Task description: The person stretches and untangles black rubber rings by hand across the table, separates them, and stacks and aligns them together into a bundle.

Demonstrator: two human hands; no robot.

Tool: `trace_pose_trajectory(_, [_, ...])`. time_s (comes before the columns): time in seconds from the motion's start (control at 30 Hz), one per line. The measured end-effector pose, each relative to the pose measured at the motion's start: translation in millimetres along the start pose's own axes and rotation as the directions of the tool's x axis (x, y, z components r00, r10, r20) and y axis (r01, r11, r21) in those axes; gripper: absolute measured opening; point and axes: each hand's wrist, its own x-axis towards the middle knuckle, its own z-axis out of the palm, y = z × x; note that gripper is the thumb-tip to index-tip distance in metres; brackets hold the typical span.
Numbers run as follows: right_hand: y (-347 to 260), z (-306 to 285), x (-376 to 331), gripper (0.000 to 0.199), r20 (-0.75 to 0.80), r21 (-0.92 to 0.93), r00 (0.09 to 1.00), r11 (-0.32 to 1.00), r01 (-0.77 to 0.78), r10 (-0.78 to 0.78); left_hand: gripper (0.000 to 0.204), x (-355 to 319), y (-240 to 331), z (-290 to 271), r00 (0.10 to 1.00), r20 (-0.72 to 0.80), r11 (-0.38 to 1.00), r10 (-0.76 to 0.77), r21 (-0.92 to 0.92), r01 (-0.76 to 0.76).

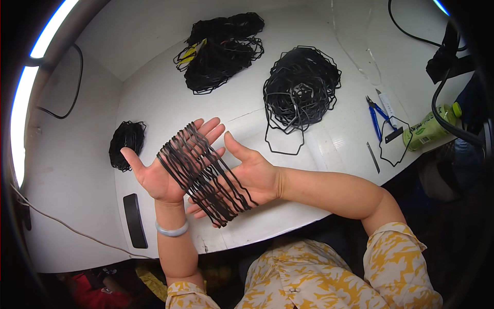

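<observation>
A bundle of thin black rubber gaskets (pixel 198 177), shaped like wavy loops, spans both of my palms. My left hand (pixel 160 180) is palm up with its thumb out to the left; the upper part of the bundle lies across its stretched fingers. From the right comes my right hand (pixel 257 177), also palm up, with the bundle's lower end on its fingers. Both hands bear the bundle above the white table. Whether the loops pass behind the fingers is hidden. A smaller pile of black gaskets (pixel 127 145) lies just beyond my left thumb.
Larger black gasket piles lie at the back (pixel 218 64) and right of centre (pixel 301 87). On the right are blue-handled nippers (pixel 374 123), a thin blade (pixel 373 157), a loose gasket (pixel 382 154) and a green bottle (pixel 429 129). A black bar (pixel 135 221) lies at left.
</observation>
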Motion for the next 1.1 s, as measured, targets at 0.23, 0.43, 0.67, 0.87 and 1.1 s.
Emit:
trace_pose_trajectory(0.23, [-4.5, -16.1, 5.5, 0.11, -0.15, 0.036, 0.989, 0.999, 0.021, -0.015, 0.129, -3.4, 3.1, 5.0, 1.0, 0.008, 1.0, -0.002, -0.001, 0.002])
trace_pose_trajectory(0.43, [-27.8, -11.1, 0.6, 0.105, -0.227, -0.302, 0.946, 0.94, 0.157, -0.23, 0.136, -9.7, -9.5, 3.2, 0.976, 0.163, 0.984, -0.146, -0.075, 0.16])
trace_pose_trajectory(0.67, [-68.6, 16.3, -19.9, 0.104, -0.189, -0.179, 0.882, 0.899, 0.4, -0.431, 0.15, -10.4, -49.5, 4.5, 0.857, 0.287, 0.871, -0.428, -0.124, 0.476])
trace_pose_trajectory(0.87, [-74.5, 18.9, -26.2, 0.111, -0.157, -0.167, 0.865, 0.876, 0.453, -0.477, 0.154, -5.8, -59.6, -4.7, 0.862, 0.245, 0.851, -0.444, -0.185, 0.491])
trace_pose_trajectory(1.1, [-73.4, 22.5, -27.3, 0.115, -0.11, -0.17, 0.869, 0.871, 0.462, -0.482, 0.151, -4.7, -62.9, -5.5, 0.877, 0.252, 0.853, -0.409, -0.236, 0.465])
